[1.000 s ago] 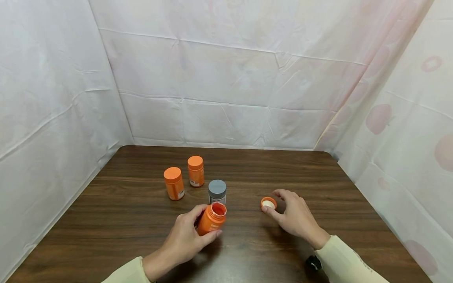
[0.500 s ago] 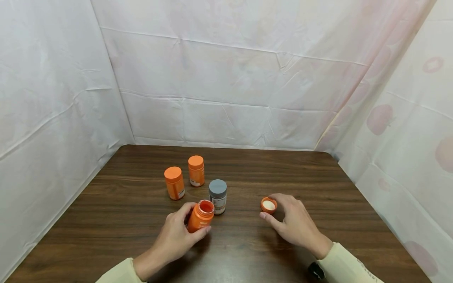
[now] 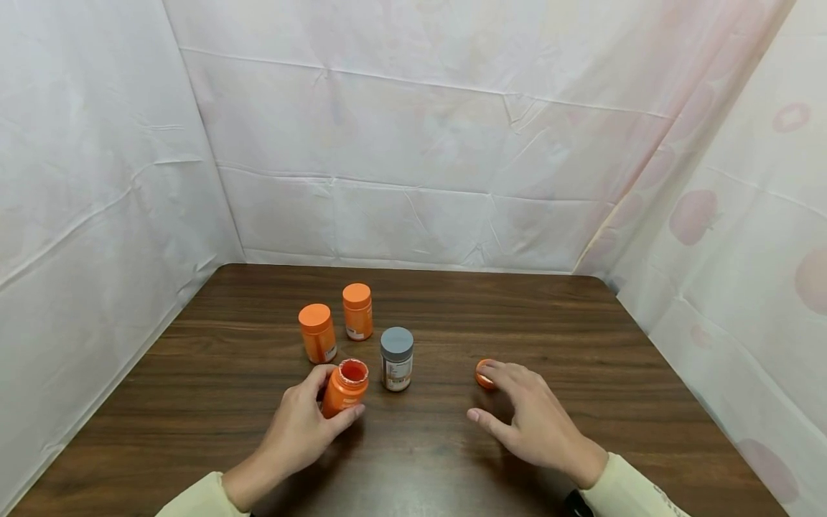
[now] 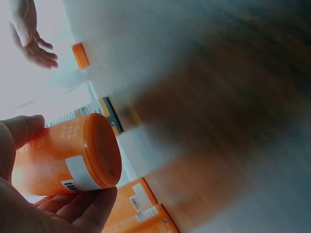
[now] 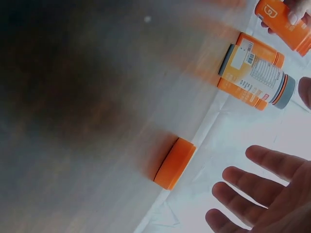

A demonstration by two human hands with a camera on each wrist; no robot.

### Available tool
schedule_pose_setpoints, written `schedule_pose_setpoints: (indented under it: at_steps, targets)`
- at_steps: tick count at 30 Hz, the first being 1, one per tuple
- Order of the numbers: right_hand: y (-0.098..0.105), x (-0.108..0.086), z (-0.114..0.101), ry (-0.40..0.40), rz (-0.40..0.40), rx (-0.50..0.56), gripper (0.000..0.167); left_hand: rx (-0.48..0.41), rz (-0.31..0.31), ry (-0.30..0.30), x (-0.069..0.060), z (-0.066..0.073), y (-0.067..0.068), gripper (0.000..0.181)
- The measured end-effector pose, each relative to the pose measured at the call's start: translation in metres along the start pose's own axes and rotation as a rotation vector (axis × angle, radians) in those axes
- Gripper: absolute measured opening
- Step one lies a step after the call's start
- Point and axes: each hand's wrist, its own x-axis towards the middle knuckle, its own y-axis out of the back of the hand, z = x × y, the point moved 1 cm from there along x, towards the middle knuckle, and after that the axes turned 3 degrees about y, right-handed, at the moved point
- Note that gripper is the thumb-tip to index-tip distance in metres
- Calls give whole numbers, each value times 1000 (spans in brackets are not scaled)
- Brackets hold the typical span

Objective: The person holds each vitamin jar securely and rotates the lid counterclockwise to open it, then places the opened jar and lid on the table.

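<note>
One uncapped bottle gripped in left hand, tilted, above table, near left | right hand, fingers extended, just beside cap on table, right | grey-lidded jar right of bottle | two orange jars, far left.

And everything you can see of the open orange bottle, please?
The open orange plastic-looking bottle is cylindrical and capless, with a narrower neck, white-flecked rim and reddish inside. It bears pale print and a white barcode label near its base. The left hand grips it above the dark wood-grain table, mouth up but tilted rightward, left of the grey-capped cylindrical bottle.
</note>
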Motion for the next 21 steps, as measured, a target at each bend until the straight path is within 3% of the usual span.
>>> schedule_pose_setpoints:
  at_steps: [4,12,21]
  targets:
    - [-1,-2,-2,50,8,-9,62,30,17,23,1,-3,5,58]
    - [1,-5,-7,71,-23,-40,66,85,39,77,5,-8,19,60]
    - [1,-9,-8,94,-52,-51,67,129,102,89,10,-16,32,61]
